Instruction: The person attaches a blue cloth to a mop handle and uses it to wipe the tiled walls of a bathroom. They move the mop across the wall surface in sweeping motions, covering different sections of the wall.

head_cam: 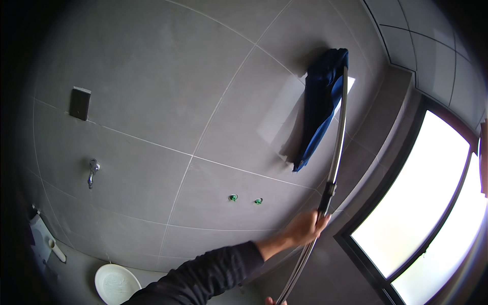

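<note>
My left hand (306,228) is closed around a long metal pole (340,129), just below its dark joint collar (327,196). At the bottom edge of the picture, my right hand (271,301) grips the lower end of the same pole; only part of that hand shows. A dark blue cloth (322,103) hangs from the pole's upper end, against the grey tiled wall (152,95). The cloth hides whatever head the pole may have. The pole slants up and to the right, with its top near the ceiling.
A framed window (415,190) is at the right, below a panelled ceiling (431,45). Two green-plugged pipe outlets (246,199), a chrome tap (92,171) and a dark wall plate (80,103) are on the wall. A white basin (116,286) and a white pipe stub (57,251) stand low left.
</note>
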Motion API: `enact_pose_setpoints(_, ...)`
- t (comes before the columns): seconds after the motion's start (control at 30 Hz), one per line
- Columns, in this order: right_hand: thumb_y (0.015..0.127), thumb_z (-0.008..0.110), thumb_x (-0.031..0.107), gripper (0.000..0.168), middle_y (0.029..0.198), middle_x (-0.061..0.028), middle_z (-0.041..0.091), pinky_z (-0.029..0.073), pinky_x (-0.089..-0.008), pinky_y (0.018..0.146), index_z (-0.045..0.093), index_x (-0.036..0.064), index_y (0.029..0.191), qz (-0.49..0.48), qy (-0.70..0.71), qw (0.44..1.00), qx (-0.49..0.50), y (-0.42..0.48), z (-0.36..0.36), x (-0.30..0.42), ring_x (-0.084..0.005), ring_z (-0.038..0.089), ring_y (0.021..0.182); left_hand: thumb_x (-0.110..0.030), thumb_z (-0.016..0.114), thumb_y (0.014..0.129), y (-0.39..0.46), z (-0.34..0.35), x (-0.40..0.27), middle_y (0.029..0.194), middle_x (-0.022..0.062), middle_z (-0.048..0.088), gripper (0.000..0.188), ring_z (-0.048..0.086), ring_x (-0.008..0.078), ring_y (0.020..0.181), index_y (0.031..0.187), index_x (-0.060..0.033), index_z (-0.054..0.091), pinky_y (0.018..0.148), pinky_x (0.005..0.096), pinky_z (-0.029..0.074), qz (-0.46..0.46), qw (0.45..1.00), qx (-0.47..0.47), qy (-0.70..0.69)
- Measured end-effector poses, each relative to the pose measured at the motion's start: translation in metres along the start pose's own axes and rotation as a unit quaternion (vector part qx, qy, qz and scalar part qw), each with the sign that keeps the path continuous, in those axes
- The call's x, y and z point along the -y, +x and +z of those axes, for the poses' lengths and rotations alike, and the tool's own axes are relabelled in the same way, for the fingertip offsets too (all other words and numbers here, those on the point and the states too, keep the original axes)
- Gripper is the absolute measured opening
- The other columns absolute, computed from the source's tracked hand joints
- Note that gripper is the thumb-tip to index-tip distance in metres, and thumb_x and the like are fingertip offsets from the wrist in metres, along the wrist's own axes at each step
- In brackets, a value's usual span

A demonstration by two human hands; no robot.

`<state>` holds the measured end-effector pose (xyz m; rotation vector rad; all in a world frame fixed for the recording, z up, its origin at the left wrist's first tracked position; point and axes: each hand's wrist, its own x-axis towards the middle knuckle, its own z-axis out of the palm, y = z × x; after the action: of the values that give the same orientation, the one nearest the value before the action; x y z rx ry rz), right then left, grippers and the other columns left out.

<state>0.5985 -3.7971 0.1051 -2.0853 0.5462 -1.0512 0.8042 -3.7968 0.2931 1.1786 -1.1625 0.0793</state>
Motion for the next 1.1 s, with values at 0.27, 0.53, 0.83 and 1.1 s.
enact_pose_setpoints(0.27, 0.082, 0.068, 0.018, 0.030, 0.049, -0.0042, 0.049, 0.037, -0.0277, 0.041, 0.045, 0.004, 0.070, 0.071, 0.106, 0.991, 0.049, 0.114, -0.023, 0.052, -0.0128, 0.051, 0.043, -0.039, 0.045, 0.093, 0.134, 0.003, -0.037, 0.052, 0.0086, 0.058, 0.046, 0.059, 0.0242, 0.048, 0.066, -0.0042, 0.058, 0.048, 0.0364, 0.047, 0.066, 0.993, -0.080, 0.049)
enact_pose_setpoints(0.53, 0.083, 0.063, 0.013, 0.021, 0.054, 0.0013, 0.042, 0.035, -0.0283, 0.042, 0.047, 0.006, 0.071, -0.018, 0.112, 0.992, 0.057, 0.051, 0.011, 0.047, -0.0081, 0.040, 0.047, -0.031, 0.050, 0.092, 0.053, -0.028, -0.039, 0.057, 0.0013, 0.054, 0.030, 0.056, 0.0104, 0.050, 0.078, -0.0044, 0.051, 0.048, 0.0270, 0.046, 0.005, 0.999, -0.039, -0.006)
enact_pose_setpoints(0.83, 0.081, 0.066, 0.017, 0.020, 0.051, -0.0055, 0.038, 0.035, -0.0314, 0.043, 0.050, 0.006, 0.074, 0.064, 0.051, 0.988, 0.129, -0.129, 0.034, -0.023, -0.0132, 0.035, 0.046, -0.022, 0.054, 0.091, -0.150, -0.061, -0.020, 0.057, 0.0008, 0.055, 0.021, 0.054, 0.0090, 0.050, 0.084, -0.0036, 0.050, 0.048, 0.0256, 0.044, -0.085, 0.995, -0.018, -0.056)
enact_pose_setpoints(1.1, 0.079, 0.069, 0.018, 0.022, 0.050, -0.0002, 0.040, 0.032, -0.0285, 0.041, 0.051, 0.008, 0.072, 0.090, 0.061, 0.992, 0.058, -0.147, 0.051, -0.019, -0.0079, 0.035, 0.045, -0.021, 0.054, 0.091, -0.154, -0.063, -0.015, 0.058, 0.0012, 0.052, 0.020, 0.054, 0.0094, 0.051, 0.090, -0.0025, 0.047, 0.048, 0.0263, 0.043, -0.092, 0.992, 0.017, -0.081)
